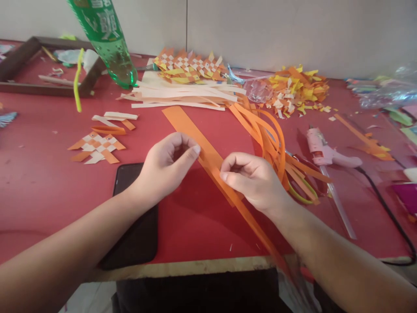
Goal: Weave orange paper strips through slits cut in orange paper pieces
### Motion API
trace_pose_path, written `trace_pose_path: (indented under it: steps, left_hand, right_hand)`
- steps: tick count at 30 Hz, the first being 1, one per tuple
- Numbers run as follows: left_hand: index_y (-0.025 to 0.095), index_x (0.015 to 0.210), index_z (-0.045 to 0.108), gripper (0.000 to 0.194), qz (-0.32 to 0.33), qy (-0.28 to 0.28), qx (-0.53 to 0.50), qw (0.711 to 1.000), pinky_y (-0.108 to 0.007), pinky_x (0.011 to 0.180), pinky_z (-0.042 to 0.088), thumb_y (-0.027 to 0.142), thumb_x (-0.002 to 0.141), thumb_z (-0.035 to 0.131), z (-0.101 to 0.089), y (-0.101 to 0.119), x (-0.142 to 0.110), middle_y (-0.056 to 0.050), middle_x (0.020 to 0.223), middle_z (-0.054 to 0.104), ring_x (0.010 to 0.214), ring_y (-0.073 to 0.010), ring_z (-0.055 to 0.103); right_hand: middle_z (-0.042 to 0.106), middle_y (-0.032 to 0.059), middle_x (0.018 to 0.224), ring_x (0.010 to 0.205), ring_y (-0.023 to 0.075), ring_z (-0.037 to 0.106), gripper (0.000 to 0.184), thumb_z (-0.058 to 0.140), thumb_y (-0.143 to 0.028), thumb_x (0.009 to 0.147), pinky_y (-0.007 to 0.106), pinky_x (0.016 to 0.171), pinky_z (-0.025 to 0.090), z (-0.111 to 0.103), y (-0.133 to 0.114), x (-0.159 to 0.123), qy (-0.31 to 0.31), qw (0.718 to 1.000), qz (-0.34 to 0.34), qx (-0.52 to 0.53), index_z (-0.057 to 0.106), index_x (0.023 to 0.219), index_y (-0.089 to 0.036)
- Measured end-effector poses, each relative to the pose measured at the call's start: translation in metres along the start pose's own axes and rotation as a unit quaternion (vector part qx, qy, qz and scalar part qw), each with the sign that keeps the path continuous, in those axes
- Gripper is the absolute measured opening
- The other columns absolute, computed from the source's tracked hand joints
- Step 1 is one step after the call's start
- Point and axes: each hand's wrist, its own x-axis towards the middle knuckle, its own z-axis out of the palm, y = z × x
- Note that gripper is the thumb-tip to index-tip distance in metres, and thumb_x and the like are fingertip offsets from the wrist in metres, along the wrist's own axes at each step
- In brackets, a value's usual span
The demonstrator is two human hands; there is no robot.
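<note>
A wide orange paper strip [189,130] runs slantwise over the red table in front of me. My left hand [172,163] is closed, thumb and forefinger pinched at the strip's left edge. Lower down, my right hand [257,180] is closed too, its fingertips pinching the orange paper. From there a narrower orange length [257,226] trails past the table's front edge, where it blurs. A pile of loose orange strips [267,134] lies beyond my right hand. To the left rests a small woven orange-and-white paper fish shape [97,147].
A black phone [137,239] lies under my left forearm. Cream strips [189,93], woven pieces [189,65] and paper scraps [293,89] line the back. A green bottle [107,43] stands near a dark frame [48,89]. A pink glue gun [325,150] with a cord sits right, beside yellow-handled scissors [301,199].
</note>
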Motion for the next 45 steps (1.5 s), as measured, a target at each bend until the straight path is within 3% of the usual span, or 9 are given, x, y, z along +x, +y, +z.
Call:
trace_pose_path:
  steps: [3, 6, 9, 13, 20, 29, 36, 42, 45]
  left_hand:
    - [0.017, 0.080, 0.057, 0.010, 0.020, 0.059, -0.007, 0.998, -0.020, 0.063, 0.043, 0.022, 0.087, 0.061, 0.0012, -0.0050, 0.0032, 0.003, 0.073, 0.056, 0.065, -0.0088, 0.051]
    - [0.018, 0.089, 0.055, 0.016, -0.016, 0.049, -0.081, 0.995, -0.020, 0.061, 0.044, 0.027, 0.084, 0.067, 0.0024, -0.0060, 0.0038, 0.004, 0.077, 0.055, 0.062, -0.0080, 0.052]
    - [0.018, 0.096, 0.057, 0.032, -0.097, -0.061, -0.135, 0.984, -0.021, 0.062, 0.046, 0.033, 0.076, 0.077, 0.0016, -0.0024, 0.0019, 0.002, 0.085, 0.060, 0.067, -0.0094, 0.056]
    - [0.015, 0.076, 0.065, 0.023, -0.136, -0.206, -0.104, 0.963, -0.026, 0.068, 0.050, 0.032, 0.072, 0.080, -0.0018, 0.0015, -0.0002, -0.001, 0.074, 0.064, 0.073, -0.0152, 0.061]
    - [0.016, 0.065, 0.063, 0.024, -0.116, -0.167, -0.132, 0.970, -0.032, 0.077, 0.056, 0.031, 0.072, 0.081, -0.0013, -0.0014, -0.0002, -0.002, 0.069, 0.065, 0.077, -0.0195, 0.067]
    - [0.019, 0.079, 0.059, 0.018, -0.058, 0.014, -0.240, 0.969, -0.020, 0.056, 0.057, 0.032, 0.083, 0.071, 0.0004, -0.0060, 0.0053, 0.005, 0.074, 0.056, 0.060, -0.0082, 0.059]
    - [0.016, 0.074, 0.068, 0.021, -0.020, -0.158, 0.023, 0.987, -0.023, 0.065, 0.052, 0.035, 0.077, 0.078, -0.0045, 0.0004, -0.0005, -0.001, 0.071, 0.068, 0.071, -0.0155, 0.066]
    - [0.015, 0.081, 0.069, 0.020, -0.060, -0.141, -0.046, 0.987, -0.024, 0.067, 0.056, 0.033, 0.078, 0.077, -0.0008, -0.0034, -0.0015, -0.001, 0.073, 0.071, 0.068, -0.0146, 0.068]
    - [0.016, 0.085, 0.064, 0.020, -0.060, -0.052, -0.139, 0.987, -0.024, 0.062, 0.059, 0.034, 0.083, 0.072, -0.0010, -0.0074, 0.0035, 0.002, 0.073, 0.066, 0.065, -0.0124, 0.066]
  right_hand:
    - [0.046, -0.0071, 0.058, 0.049, 0.0038, 0.033, 0.010, 0.063, -0.013, 0.076, 0.021, 0.043, 0.021, 0.0018, 0.0017, 0.0010, -0.001, 1.000, 0.000, -0.003, 0.058, 0.068, -0.016]
    - [0.045, -0.0077, 0.056, 0.047, 0.0035, 0.031, 0.009, 0.062, -0.013, 0.077, 0.021, 0.043, 0.020, 0.0035, 0.0032, 0.0012, 0.006, 1.000, 0.004, 0.013, 0.058, 0.069, -0.016]
    - [0.045, -0.0077, 0.055, 0.047, 0.0038, 0.032, 0.009, 0.063, -0.016, 0.078, 0.021, 0.043, 0.022, 0.0036, 0.0041, 0.0010, 0.027, 0.999, 0.004, 0.044, 0.058, 0.070, -0.017]
    - [0.047, -0.0068, 0.056, 0.047, 0.0044, 0.035, 0.010, 0.064, -0.019, 0.079, 0.021, 0.044, 0.024, 0.0035, 0.0044, 0.0003, 0.019, 0.998, 0.023, 0.057, 0.058, 0.071, -0.017]
    - [0.048, -0.0069, 0.057, 0.048, 0.0040, 0.036, 0.011, 0.064, -0.018, 0.079, 0.019, 0.044, 0.026, 0.0072, 0.0027, -0.0004, -0.010, 0.999, -0.002, 0.047, 0.056, 0.071, -0.016]
    - [0.046, -0.0078, 0.056, 0.047, 0.0027, 0.033, 0.009, 0.064, -0.013, 0.076, 0.019, 0.043, 0.022, 0.0074, 0.0007, -0.0005, -0.016, 0.999, 0.007, 0.032, 0.057, 0.069, -0.015]
    - [0.047, -0.0078, 0.056, 0.047, 0.0029, 0.034, 0.009, 0.064, -0.016, 0.077, 0.019, 0.044, 0.024, 0.0060, 0.0047, 0.0003, -0.001, 0.998, 0.021, 0.053, 0.057, 0.071, -0.015]
    - [0.049, -0.0066, 0.059, 0.050, 0.0038, 0.038, 0.009, 0.064, -0.017, 0.077, 0.019, 0.046, 0.028, 0.0060, 0.0032, 0.0004, -0.007, 0.999, 0.015, 0.043, 0.057, 0.071, -0.016]
    - [0.047, -0.0073, 0.057, 0.048, 0.0034, 0.036, 0.009, 0.063, -0.015, 0.075, 0.019, 0.044, 0.026, 0.0054, 0.0023, 0.0000, -0.002, 0.999, 0.012, 0.044, 0.057, 0.069, -0.016]
